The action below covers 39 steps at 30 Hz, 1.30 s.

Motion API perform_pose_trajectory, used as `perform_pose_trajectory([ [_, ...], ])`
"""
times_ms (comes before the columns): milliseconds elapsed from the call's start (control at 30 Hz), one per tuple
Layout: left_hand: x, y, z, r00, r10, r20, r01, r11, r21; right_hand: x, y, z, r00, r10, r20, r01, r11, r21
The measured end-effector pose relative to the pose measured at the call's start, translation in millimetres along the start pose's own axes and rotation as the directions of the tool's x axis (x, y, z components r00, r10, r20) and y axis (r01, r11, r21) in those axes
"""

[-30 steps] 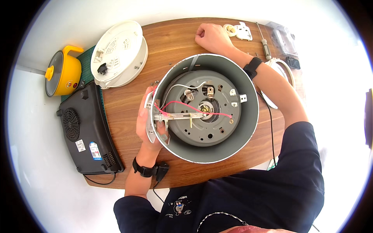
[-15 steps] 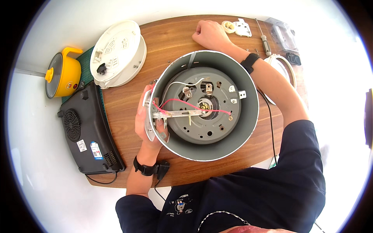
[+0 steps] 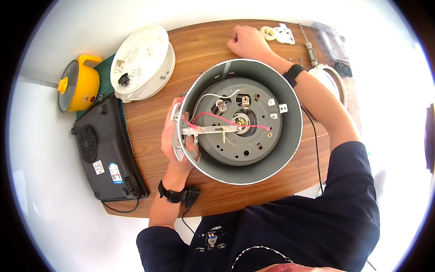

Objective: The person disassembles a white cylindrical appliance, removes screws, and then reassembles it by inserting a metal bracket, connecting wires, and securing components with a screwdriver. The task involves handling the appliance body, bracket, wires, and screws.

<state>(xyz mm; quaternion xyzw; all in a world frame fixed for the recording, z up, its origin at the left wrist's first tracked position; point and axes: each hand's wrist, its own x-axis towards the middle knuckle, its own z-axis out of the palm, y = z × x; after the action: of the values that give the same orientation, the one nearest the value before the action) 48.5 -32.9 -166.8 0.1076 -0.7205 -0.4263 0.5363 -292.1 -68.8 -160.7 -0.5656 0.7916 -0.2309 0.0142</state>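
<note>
In front of me stands a rice cooker's round metal housing [image 3: 290, 149], open side up, showing a grey heating plate's underside [image 3: 222, 147]. Red wires [image 3: 217, 116] and a white wire [image 3: 213, 95] run across it, beside a flat metal lever [image 3: 210, 130]. My left hand [image 3: 168, 140] is closed around the white plastic switch panel [image 3: 176, 149] on the housing's left wall; some fingers show inside, below the lever. Beyond the housing, my right hand [image 3: 251, 41] lies curled into a fist on the table; its fingertips are hidden, so any held thing is out of sight.
At left are a white plastic base [image 3: 140, 59], a yellow electric pot [image 3: 81, 86] and an upturned black cooktop [image 3: 102, 149]. Far right hold a screwdriver [image 3: 311, 53], white plastic parts [image 3: 284, 34], a clear box [image 3: 333, 43] and a white ring [image 3: 337, 81]. Small screws lie nearby.
The whole view has shifted slightly, with things appearing a little farther right. Both hands keep their places and hold the same pose.
</note>
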Motion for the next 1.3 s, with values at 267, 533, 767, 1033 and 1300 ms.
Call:
perform_pose_trajectory([
  [267,6.1,3.0,-1.0,0.994,0.055,0.091,-0.061,0.996,0.060,3.3,13.6,-24.3,0.994,0.072,0.084,-0.067,0.996,-0.060],
  [533,7.2,2.8,-2.5,0.990,0.121,0.070,-0.130,0.981,0.143,-73.3,16.0,-92.2,0.987,0.022,0.159,0.016,0.972,-0.232],
  [767,9.0,7.4,0.3,0.998,0.039,-0.054,-0.033,0.995,0.099,-135.9,32.3,-95.7,0.999,0.005,0.047,-0.002,0.998,-0.060],
  [1033,7.1,-1.3,-1.5,0.979,0.196,0.057,-0.199,0.978,0.059,-146.2,45.6,-65.8,0.992,-0.012,-0.127,0.021,0.997,0.073],
  [1300,-2.6,-9.1,-3.1,0.976,0.214,0.036,-0.217,0.957,0.193,-192.5,16.8,-125.1,0.929,0.149,-0.338,-0.055,0.961,0.272],
])
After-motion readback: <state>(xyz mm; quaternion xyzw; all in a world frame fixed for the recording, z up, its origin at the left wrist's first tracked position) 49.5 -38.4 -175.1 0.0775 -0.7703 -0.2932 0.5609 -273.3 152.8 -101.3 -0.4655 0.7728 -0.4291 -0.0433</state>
